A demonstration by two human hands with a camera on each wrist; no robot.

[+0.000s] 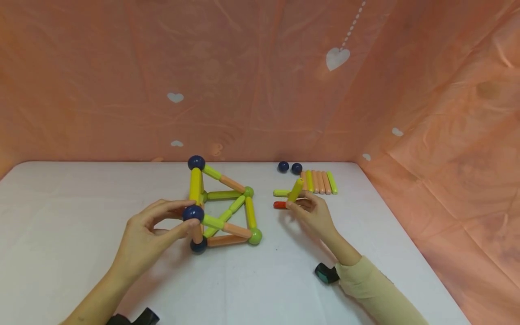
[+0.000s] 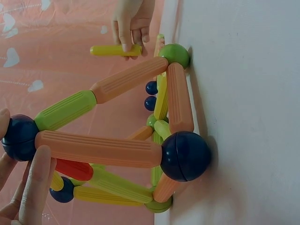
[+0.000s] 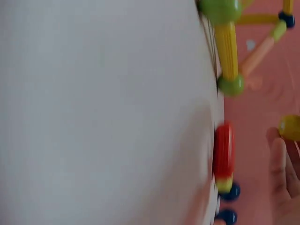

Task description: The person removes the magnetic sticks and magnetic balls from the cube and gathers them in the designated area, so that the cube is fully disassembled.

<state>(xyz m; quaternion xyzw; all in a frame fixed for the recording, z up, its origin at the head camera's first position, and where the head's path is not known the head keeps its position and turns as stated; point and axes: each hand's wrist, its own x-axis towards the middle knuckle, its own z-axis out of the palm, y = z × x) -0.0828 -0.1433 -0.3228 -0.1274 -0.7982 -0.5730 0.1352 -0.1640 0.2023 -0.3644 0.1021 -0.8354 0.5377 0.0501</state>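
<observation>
Fingers of the left hand (image 1: 148,237) round a navy ball (image 1: 192,214), yellow rod (image 1: 295,189) in the right hand (image 1: 318,216).
The step should go best if the left fingertips brace the ball lightly, without dragging the rod-and-ball frame (image 1: 225,215) out of square, and the right hand's hold low on the rod leaves its other end free. The left grip is narrow, on the ball at the frame's near upper-left corner; the rest of the frame stands rightward of it on the white tabletop (image 1: 235,289). Next lie a short red rod (image 1: 280,205) and a lime rod (image 1: 281,192). The right hand pinches the yellow rod by its lower end, tilted, raised and apart from the frame. Behind are two loose navy balls (image 1: 283,166), then a row of rods (image 1: 322,181).
</observation>
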